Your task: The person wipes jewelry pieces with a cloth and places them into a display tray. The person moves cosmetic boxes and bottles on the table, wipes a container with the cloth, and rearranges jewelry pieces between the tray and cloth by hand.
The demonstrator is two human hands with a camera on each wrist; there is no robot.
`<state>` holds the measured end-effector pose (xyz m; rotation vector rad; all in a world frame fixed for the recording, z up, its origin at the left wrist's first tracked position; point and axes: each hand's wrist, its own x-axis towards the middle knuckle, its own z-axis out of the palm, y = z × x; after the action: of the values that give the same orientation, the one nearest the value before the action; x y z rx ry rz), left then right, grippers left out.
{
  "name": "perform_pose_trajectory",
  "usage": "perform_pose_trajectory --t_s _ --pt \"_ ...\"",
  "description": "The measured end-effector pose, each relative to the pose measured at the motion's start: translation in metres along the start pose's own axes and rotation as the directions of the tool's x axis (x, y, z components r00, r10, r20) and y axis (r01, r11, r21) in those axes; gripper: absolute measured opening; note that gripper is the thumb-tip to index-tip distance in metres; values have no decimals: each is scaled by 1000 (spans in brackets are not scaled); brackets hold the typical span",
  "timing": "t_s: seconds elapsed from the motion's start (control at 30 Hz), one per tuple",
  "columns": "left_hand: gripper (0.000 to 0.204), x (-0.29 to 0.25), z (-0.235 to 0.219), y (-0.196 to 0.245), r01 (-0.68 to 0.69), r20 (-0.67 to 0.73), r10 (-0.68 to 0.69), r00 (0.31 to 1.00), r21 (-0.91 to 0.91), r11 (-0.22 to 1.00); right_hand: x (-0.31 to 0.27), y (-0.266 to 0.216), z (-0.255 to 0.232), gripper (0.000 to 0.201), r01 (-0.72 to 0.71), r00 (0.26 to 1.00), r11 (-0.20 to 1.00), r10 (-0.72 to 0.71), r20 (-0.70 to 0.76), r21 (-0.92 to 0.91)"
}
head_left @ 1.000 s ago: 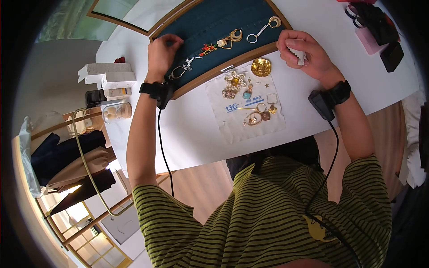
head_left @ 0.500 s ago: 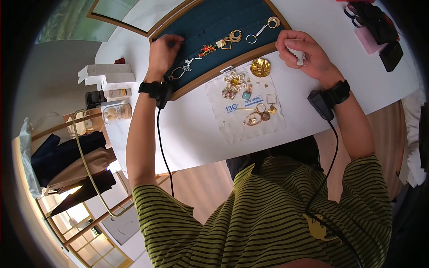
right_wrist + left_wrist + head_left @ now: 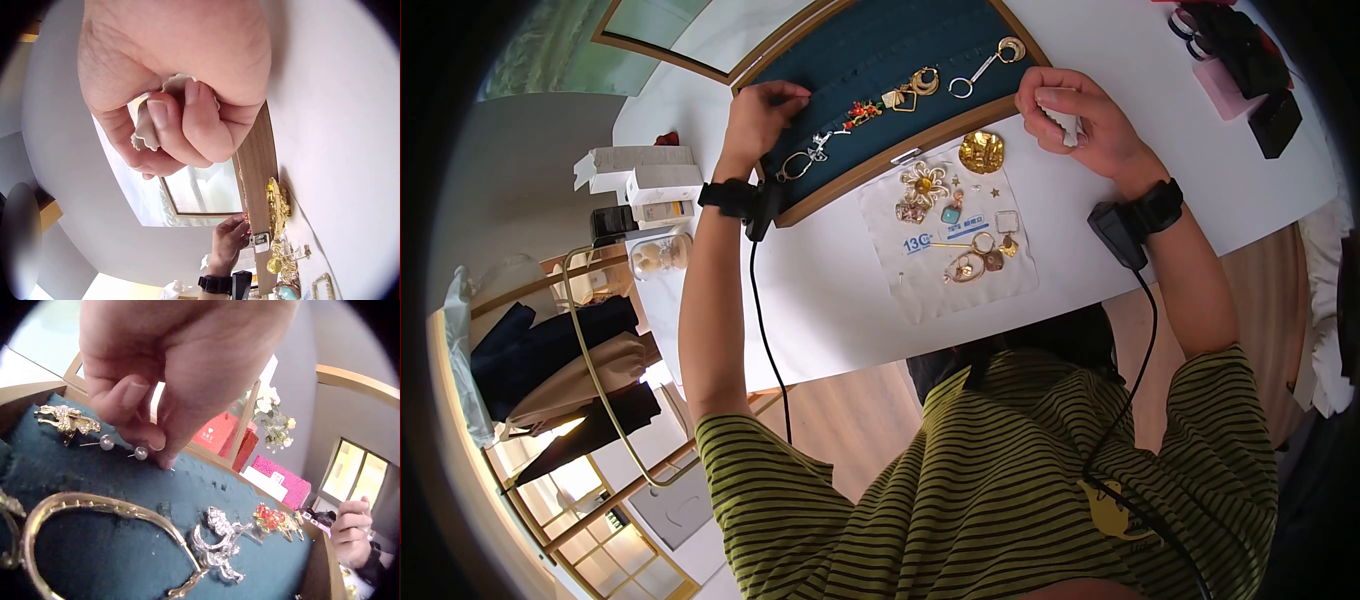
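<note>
My left hand [image 3: 762,120] is over the left part of the teal-lined jewelry box [image 3: 840,178]. In the left wrist view its thumb and fingertips pinch a small stud earring [image 3: 174,469], mostly hidden, with a thin pin showing. Two pearl studs [image 3: 107,442] lie beside the fingertips, near a gold brooch-like piece [image 3: 69,420]. Closer to the camera are a gold bangle [image 3: 106,503] and a silver rhinestone piece [image 3: 219,547]. At the box's right front corner, my right hand [image 3: 1090,120] grips a crumpled cream cloth [image 3: 147,131] with a scalloped edge.
Earrings and brooches, among them a red flower piece [image 3: 863,112], run in a row across the box. In front, a white cloth [image 3: 920,295] bears several gold pieces; a round gold piece [image 3: 982,152] lies at its top edge. Small boxes [image 3: 665,180] stand left, dark items [image 3: 1230,50] right.
My left wrist has shifted slightly left, its fingers staying over the same part of the box. The right hand holds its place with the cloth.
</note>
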<state>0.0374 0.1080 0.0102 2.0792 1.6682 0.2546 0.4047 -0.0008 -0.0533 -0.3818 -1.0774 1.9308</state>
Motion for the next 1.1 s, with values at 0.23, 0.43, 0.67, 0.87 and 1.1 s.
perform_pose_trajectory --t_s 0.23,0.43,0.67,0.87,1.1 --pt "15 4 -5 2 73 73 -68 995 -69 995 0 0 1 20 8 1000 1000 -8 -3 -7" --pt "11 2 -8 13 50 26 -50 998 22 999 -1 -1 1 19 -1 1000 1000 0 -15 -6" --pt "12 -1 -13 10 -227 -1 237 972 284 932 -1 -1 3 19 -6 1000 1000 5 -26 -13" --pt "12 -2 -14 16 -350 39 358 933 332 876 -1 -2 3 19 -4 1000 1000 4 -24 -17" --pt "12 3 -11 12 -378 25 391 920 322 868 -1 -3 4 19 -10 999 1000 10 -42 -20"
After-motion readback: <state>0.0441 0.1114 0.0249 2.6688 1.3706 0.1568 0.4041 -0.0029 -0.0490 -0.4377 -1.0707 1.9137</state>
